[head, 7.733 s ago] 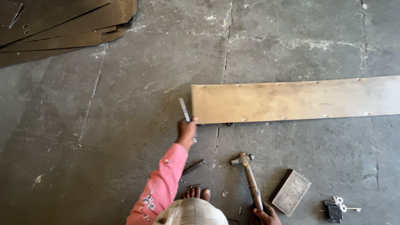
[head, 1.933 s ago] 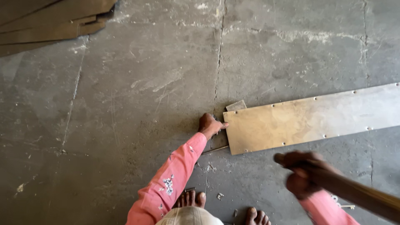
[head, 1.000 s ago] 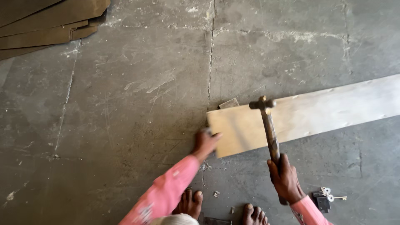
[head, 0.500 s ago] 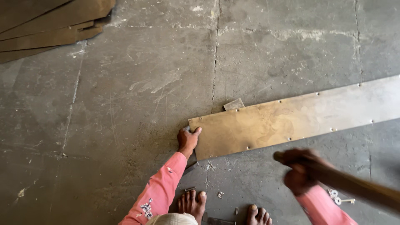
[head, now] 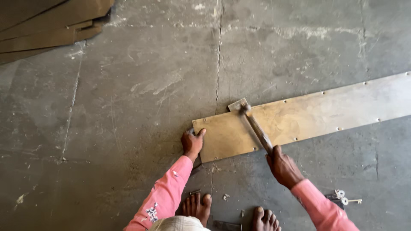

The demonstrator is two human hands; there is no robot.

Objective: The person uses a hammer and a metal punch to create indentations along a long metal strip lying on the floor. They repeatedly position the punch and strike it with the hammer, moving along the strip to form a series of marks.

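Observation:
A long brownish metal strip with small holes along its edges lies on the concrete floor, running from centre to the right edge. My left hand presses on its left end corner. My right hand grips the handle of a hammer, whose head is down on the strip's far edge, next to a small grey metal piece that sticks out from under the strip. Both arms wear pink sleeves.
A stack of brown sheets lies at the top left. Keys rest on the floor at lower right. My bare feet are at the bottom, with small metal bits beside them. A crack runs down the floor.
The hammer, raised at the right half a second ago, has swung down onto the strip's far edge. My left hand stays on the strip's left end.

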